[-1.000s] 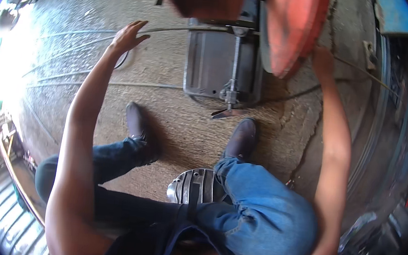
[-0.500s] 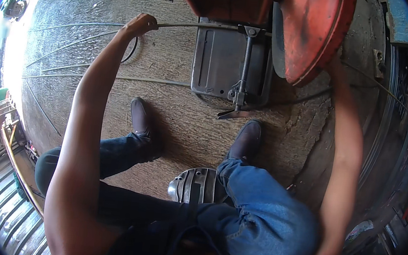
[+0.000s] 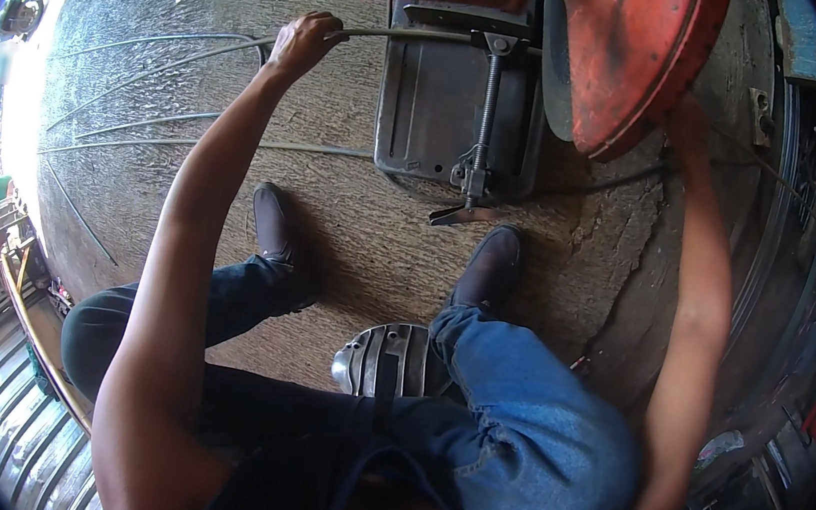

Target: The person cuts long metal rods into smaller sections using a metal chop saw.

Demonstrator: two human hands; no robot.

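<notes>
My left hand [image 3: 303, 44] is closed around a thin metal rod [image 3: 378, 32], left of a chop saw. The rod runs right from my fist over the saw's dark metal base [image 3: 412, 109] to the clamp [image 3: 495, 48]. A threaded clamp screw [image 3: 489, 103] stretches toward me, ending in a crank handle [image 3: 463, 215]. Above the base hangs the red blade guard [image 3: 626, 63], with part of the grey cutting disc [image 3: 553, 80] showing at its left edge. My right hand [image 3: 686, 131] is beside the guard's right edge; the guard and shadow hide its fingers.
Several more rods [image 3: 162, 73] lie on the rough floor at left. A ribbed metal casing [image 3: 386, 358] sits between my legs, behind my shoes [image 3: 489, 269]. A dark cable [image 3: 602, 184] crosses the floor right of the base. Long metal bars [image 3: 785, 217] line the right side.
My left hand has moved right, closer to the saw's clamp, still gripping the rod. The view has shifted slightly, so the saw appears higher. My right hand stays beside the guard.
</notes>
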